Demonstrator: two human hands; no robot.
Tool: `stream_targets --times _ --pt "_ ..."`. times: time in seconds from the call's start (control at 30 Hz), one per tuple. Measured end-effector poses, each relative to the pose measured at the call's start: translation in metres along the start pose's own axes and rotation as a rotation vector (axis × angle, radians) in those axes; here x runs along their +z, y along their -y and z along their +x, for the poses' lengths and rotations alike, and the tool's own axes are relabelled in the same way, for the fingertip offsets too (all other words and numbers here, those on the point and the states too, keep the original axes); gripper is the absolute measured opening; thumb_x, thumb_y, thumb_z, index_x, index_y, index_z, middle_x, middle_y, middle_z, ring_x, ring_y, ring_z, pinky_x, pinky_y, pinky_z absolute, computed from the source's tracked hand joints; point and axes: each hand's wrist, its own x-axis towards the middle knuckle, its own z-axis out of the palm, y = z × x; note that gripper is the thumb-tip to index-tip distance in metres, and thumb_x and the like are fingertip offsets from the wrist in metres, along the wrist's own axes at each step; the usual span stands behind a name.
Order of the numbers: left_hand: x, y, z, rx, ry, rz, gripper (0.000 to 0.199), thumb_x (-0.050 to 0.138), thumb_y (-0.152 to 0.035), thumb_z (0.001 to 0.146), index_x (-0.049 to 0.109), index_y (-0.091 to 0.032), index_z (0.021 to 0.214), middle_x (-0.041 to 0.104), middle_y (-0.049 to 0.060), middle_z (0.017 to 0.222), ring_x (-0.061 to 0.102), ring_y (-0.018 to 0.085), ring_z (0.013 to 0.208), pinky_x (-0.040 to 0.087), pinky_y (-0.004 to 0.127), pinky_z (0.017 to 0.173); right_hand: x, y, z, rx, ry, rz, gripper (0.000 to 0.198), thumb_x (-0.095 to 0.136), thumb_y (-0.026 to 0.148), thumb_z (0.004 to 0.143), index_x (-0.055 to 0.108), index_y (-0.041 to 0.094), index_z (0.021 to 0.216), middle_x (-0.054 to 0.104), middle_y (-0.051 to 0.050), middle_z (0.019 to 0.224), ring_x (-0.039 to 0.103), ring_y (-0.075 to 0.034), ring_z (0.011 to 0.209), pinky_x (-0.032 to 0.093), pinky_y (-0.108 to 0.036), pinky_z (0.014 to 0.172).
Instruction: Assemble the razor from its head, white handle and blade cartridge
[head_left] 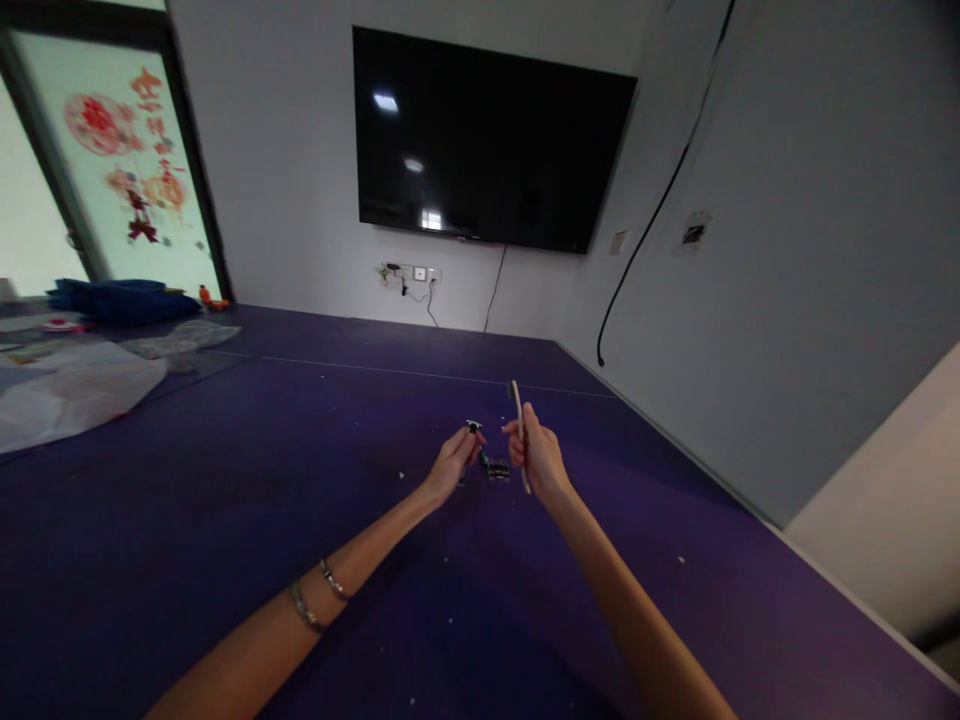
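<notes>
My right hand (541, 455) is closed around the white handle of a toothbrush (517, 405), held nearly upright with its dark-bristled head at the top. To its left, my left hand (452, 462) pinches a small black part with a white edge (473, 427); its exact kind is too small to make out. Between and just below the hands, a small dark component like a circuit board (498, 470) lies on the purple surface (420, 580). Something small and greenish (483, 457) sits beside it, partly hidden by my left fingers. The brush and the black part are apart.
Small white bits are scattered over the purple surface. Clear plastic bags (82, 385) and a dark blue cloth bundle (124, 300) lie at the far left. A black cable (652, 225) hangs down the right wall. A television (487, 140) hangs above wall sockets (418, 273).
</notes>
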Motion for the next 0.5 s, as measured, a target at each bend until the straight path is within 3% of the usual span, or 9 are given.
stream_targets --times 0.23,0.5 --pt "0.001 -0.007 0.000 0.046 -0.014 0.050 0.027 0.049 -0.041 0.081 0.055 -0.015 0.082 0.043 -0.003 0.061 0.035 0.009 0.055 0.026 0.020 0.052 0.011 0.017 -0.012 0.074 0.165 -0.095 0.040 0.058 0.055 0.069 0.057 0.015 0.067 0.035 0.008 0.043 0.029 -0.003 0.033 0.017 -0.018 0.032" --pt "0.001 -0.016 -0.001 0.129 0.043 0.162 0.026 0.046 -0.040 0.084 0.052 -0.016 0.076 0.043 -0.003 0.062 0.035 0.009 0.057 0.027 0.021 0.054 0.002 0.028 -0.017 0.095 0.215 -0.174 0.044 0.056 0.059 0.069 0.056 0.015 0.071 0.037 0.008 0.046 0.027 -0.002 0.033 0.014 -0.016 0.032"
